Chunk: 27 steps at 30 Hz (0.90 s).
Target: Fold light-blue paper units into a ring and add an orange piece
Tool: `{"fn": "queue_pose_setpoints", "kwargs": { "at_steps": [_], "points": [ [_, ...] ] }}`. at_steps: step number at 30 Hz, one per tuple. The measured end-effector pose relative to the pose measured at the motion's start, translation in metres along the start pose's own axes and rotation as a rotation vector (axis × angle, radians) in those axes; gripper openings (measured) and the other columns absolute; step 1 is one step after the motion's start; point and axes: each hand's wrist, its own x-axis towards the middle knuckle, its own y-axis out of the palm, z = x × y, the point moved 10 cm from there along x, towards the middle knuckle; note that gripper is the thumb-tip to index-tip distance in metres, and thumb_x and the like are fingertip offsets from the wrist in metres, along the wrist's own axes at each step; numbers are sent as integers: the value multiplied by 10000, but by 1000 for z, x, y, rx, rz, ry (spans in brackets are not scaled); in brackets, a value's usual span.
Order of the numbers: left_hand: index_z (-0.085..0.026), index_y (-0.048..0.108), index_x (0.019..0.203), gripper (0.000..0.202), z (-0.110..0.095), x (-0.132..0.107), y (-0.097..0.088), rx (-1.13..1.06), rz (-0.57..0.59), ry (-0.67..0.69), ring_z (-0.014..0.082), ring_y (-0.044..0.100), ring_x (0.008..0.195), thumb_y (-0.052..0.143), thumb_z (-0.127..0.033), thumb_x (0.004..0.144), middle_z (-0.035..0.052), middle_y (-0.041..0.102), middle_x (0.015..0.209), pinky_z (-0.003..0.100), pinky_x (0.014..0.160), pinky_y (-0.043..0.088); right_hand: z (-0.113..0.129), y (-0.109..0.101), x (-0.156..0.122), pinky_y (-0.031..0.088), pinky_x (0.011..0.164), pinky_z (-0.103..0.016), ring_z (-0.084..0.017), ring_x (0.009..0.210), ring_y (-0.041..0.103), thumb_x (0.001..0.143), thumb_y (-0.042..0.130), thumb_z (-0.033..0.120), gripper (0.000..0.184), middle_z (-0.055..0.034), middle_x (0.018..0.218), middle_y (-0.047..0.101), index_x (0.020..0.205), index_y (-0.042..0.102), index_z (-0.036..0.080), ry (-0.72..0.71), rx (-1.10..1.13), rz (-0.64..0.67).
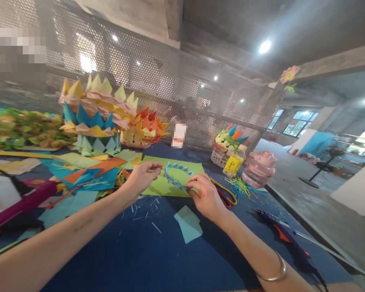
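Note:
A ring of folded light-blue paper with a pointed, zigzag edge stands over a green paper sheet. My right hand pinches the ring's near right side between thumb and fingers. Just left of the ring is my left hand, its fingers stretched forward and slightly apart, with a small gap to the paper. Small light-blue paper squares lie on the dark blue table below the right hand. Scissors with yellow and red handles rest beside that hand, partly hidden by it.
Right: a glue gun, a pink water bottle, a yellow-labelled bottle and a decorated basket. Left: coloured paper sheets, a magenta tool and folded-paper crowns. A perforated screen stands behind.

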Motion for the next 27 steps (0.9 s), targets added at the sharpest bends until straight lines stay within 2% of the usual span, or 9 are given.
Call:
{"fn": "queue_pose_setpoints", "kwargs": {
  "at_steps": [5,9,13,16,21,23,27],
  "points": [
    [-138,565,786,181,20,-3,14,-210,139,-266,127,637,672,439,-187,906,106,675,852,293,742,539,-1,1,1,436,834,-338,-182,899,545,754,619,31,182,-37,935,606,814,635,202,-19,77,28],
    [-153,561,749,211,22,-7,20,-288,217,-348,88,604,580,468,-246,915,84,695,844,222,625,536,-3,2,1,424,864,-366,-203,966,514,757,606,23,191,-49,987,579,804,639,204,-15,75,53],
    [-154,594,826,180,25,-8,20,-267,241,-373,84,584,524,600,-333,839,44,691,791,203,524,509,-2,2,1,416,874,-389,-219,999,484,769,573,17,216,-59,1033,553,819,652,212,-49,1,70],
    [-155,615,866,295,29,-8,17,-206,237,-381,93,579,502,714,-393,724,28,675,717,193,456,473,-2,2,2,415,883,-390,-221,1016,475,770,550,3,253,-58,1049,539,826,661,223,-60,-20,81],
    [-120,653,775,330,29,-11,22,-98,292,-351,110,590,538,818,-321,572,36,664,698,194,444,455,2,2,2,411,898,-403,-229,1026,469,747,508,-25,296,-64,1067,521,816,660,220,-67,-72,96],
    [-118,651,724,302,27,-11,24,-72,307,-321,105,577,535,819,-306,559,29,656,683,203,468,468,5,1,2,406,912,-409,-235,1041,463,737,492,-27,320,-74,1091,504,880,648,214,-69,-93,84],
    [-131,630,717,281,24,-8,22,-40,267,-262,91,550,526,787,-334,601,1,631,647,217,519,493,12,-8,3,374,967,-412,-236,1089,444,703,458,-47,497,-100,1153,459,1127,548,195,-54,-120,17]
  ]
}}
